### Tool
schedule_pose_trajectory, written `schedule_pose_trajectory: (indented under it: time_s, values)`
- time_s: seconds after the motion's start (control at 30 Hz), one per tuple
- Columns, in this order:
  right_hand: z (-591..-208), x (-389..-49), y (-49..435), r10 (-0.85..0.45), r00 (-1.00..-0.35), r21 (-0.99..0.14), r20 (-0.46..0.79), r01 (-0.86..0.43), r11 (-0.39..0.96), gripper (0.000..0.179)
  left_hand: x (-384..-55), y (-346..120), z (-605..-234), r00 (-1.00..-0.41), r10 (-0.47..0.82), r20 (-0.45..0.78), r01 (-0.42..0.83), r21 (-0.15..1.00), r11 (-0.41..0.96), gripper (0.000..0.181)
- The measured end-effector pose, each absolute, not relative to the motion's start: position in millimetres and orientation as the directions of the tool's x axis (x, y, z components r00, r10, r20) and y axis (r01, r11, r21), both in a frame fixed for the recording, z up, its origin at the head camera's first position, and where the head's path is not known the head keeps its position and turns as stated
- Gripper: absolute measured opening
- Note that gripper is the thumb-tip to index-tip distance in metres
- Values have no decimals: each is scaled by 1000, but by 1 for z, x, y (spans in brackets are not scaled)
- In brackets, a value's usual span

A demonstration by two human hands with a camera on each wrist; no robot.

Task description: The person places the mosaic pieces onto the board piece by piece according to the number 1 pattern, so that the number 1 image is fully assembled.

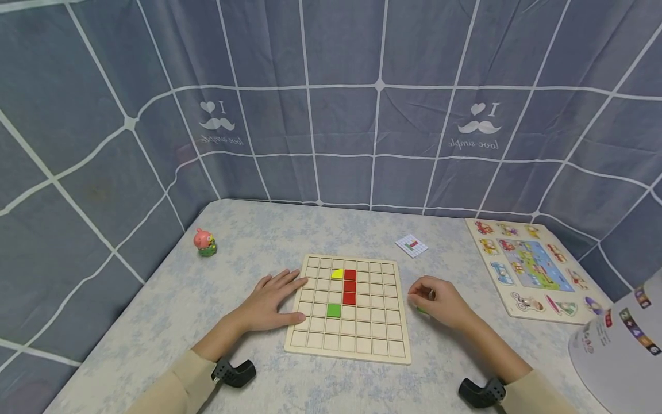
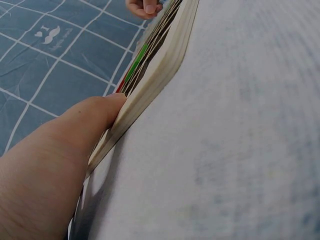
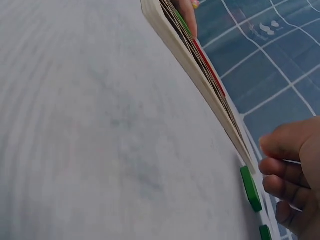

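Note:
A wooden grid board (image 1: pixel 362 330) lies flat, carrying three red squares (image 1: pixel 350 286) in a column, a yellow quarter-round piece (image 1: pixel 338 274) and a green square (image 1: pixel 334 310). My left hand (image 1: pixel 271 302) rests at the board's left edge with fingers spread, its thumb (image 2: pixel 102 110) on the rim. Just right of the board is my right hand (image 1: pixel 437 299), fingers loosely curled and nothing seen between them. Near those fingers, a green block (image 3: pixel 251 189) and another green block (image 3: pixel 265 232) lie on the table; the hand mostly covers them in the head view.
Behind the board lies a small pattern card (image 1: pixel 411 245). A picture puzzle board (image 1: pixel 538 270) is at the right, with a white cylindrical container (image 1: pixel 620 345) in front of it. A pink pig figurine (image 1: pixel 205 242) stands at the far left. Grid-patterned curtain (image 1: pixel 341 121) encloses the table's back.

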State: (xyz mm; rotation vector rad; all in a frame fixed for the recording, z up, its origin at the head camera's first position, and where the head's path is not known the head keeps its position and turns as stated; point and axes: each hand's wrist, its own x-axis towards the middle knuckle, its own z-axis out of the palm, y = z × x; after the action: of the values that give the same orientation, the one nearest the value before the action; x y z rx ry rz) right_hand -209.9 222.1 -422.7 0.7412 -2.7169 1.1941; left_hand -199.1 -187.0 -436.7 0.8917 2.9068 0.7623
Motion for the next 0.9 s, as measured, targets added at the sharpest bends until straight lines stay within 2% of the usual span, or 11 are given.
schedule_pose_trajectory:
  time_s: [0.37, 0.9]
  values:
    - [-425, -207, 244, -412, -876, -588, 250, -476, 654, 9, -201, -187, -436, -833, 535, 141, 536, 450, 714, 79]
    - [-423, -204, 252, -431, -877, -564, 213, -471, 679, 20, -201, -187, -435, -834, 536, 133, 534, 441, 721, 79]
